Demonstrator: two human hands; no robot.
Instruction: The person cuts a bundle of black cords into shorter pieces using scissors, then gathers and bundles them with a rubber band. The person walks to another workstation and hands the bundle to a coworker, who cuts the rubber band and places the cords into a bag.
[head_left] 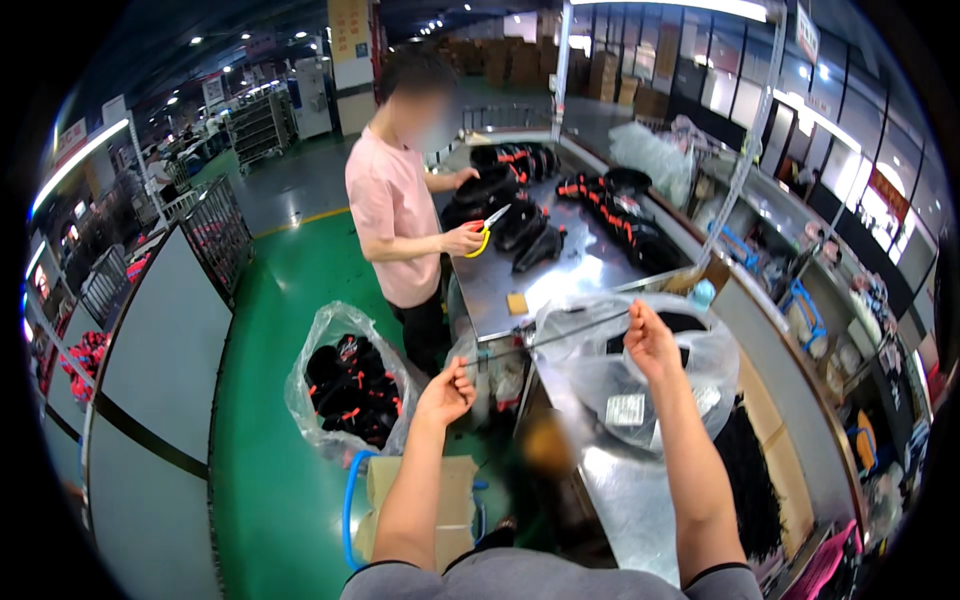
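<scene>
While both bare arms reach forward, a thin dark cord (548, 342) is drawn almost straight between the hands, at twelve o'clock from the wearer's chest, its one-o'clock end the higher. The left hand (447, 395), at eleven o'clock, has its grip narrowed to a pinch on one end; the right hand (650, 340), at one o'clock, pinches the other, its grip just as narrow. Behind that right hand, also at one, a clear bag (580, 385) with dark contents sits on the metal table (620, 505). Black strands (745, 490) lie at two o'clock. Up at eleven I see a co-worker (380, 190) in pink holding yellow-handled scissors (487, 238), beside black-and-red pieces (520, 225) heaped at twelve on the farther table (590, 285), where a small yellowish block (516, 303) lies near the edge. At ten, down on the green floor (260, 420), a second clear bag (302, 395) holds similar pieces.
</scene>
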